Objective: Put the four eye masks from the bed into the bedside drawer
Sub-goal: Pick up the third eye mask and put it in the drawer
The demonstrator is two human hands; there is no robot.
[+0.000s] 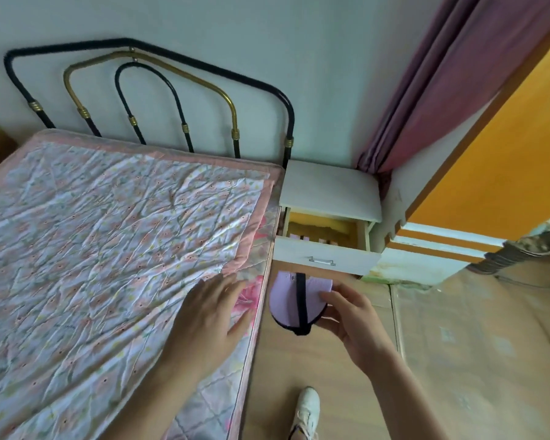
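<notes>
Bed (108,217), covering the left half of the view under a quilted floral cover; no eye mask is visible on it, so the one in hand is probably the last, though a mask lying outside the view cannot be ruled out.

Bedside cabinet (331,188), white, at the far right corner of the bed, below the curtain (442,84).

Bedside drawer (326,246), pulled open toward the viewer. Pale edges show just behind its front panel; these may be masks already stored, but they are too small to identify. If they stand high against the front, the incoming mask could ride up on them and stop the drawer from closing.

Eye mask (286,300), lilac with a black strap crossing it lengthwise, held over the floor just near of the drawer front and not yet above the opening. The strap's loop hangs free at the near end and could catch on the drawer handle (322,260) or the front edge. Released early, the mask would fall to the floor between bed and cabinet.

Left hand (213,315), fingers spread flat on the right edge of the bed, holding nothing.

Right hand (346,315), thumb and fingers pinching the mask's right edge. So narrow a hold leaves the mask free to swing or slip.
</notes>
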